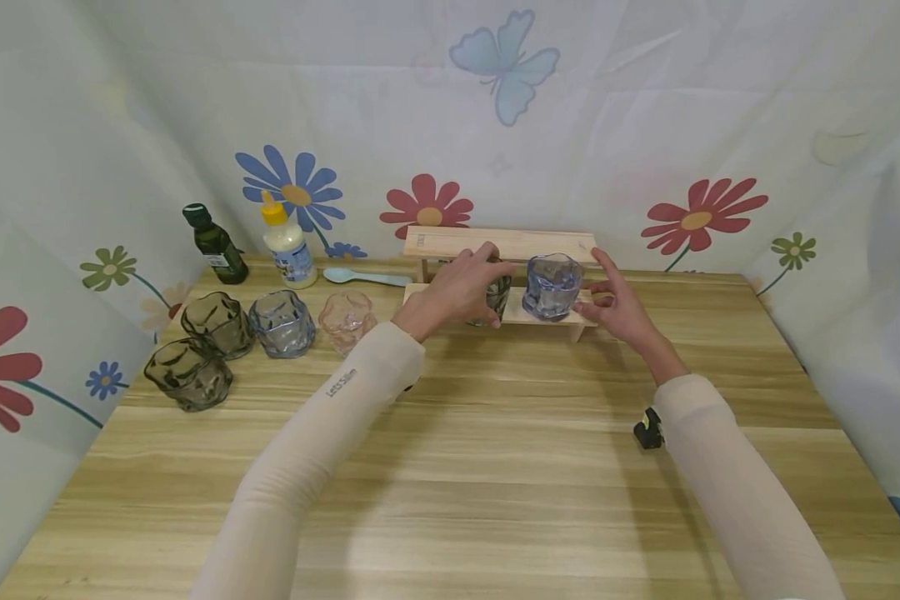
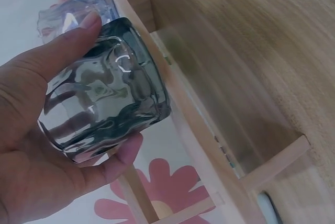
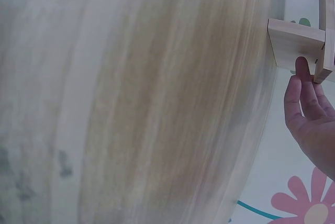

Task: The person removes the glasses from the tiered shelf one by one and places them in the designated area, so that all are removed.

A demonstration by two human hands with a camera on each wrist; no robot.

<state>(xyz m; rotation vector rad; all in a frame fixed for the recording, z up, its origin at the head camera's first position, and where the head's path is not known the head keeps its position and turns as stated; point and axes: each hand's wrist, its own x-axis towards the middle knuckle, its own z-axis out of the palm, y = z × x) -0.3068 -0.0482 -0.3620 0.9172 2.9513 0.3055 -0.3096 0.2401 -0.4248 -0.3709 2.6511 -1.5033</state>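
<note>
My left hand (image 1: 461, 287) grips a dark grey-green tinted glass (image 2: 107, 90) at the lower step of a small two-step wooden rack (image 1: 495, 243), thumb on one side and fingers on the other. Whether its base touches the step is hard to tell. Just to its right, a bluish wavy glass (image 1: 553, 287) stands upright on the same step. At the rack's right end my right hand (image 1: 621, 308) has its fingers spread, one fingertip by the upper board. In the right wrist view, its fingers (image 3: 309, 96) touch the rack's end; the thumb is hidden there.
On the left stand two brown-grey glasses (image 1: 189, 375), a blue-grey glass (image 1: 282, 325) and a pink glass (image 1: 345, 321). Behind them are a dark green bottle (image 1: 221, 250), a yellow-capped bottle (image 1: 291, 250) and a pale blue spoon (image 1: 363, 277). A flowered curtain (image 1: 570, 167) hangs behind the table.
</note>
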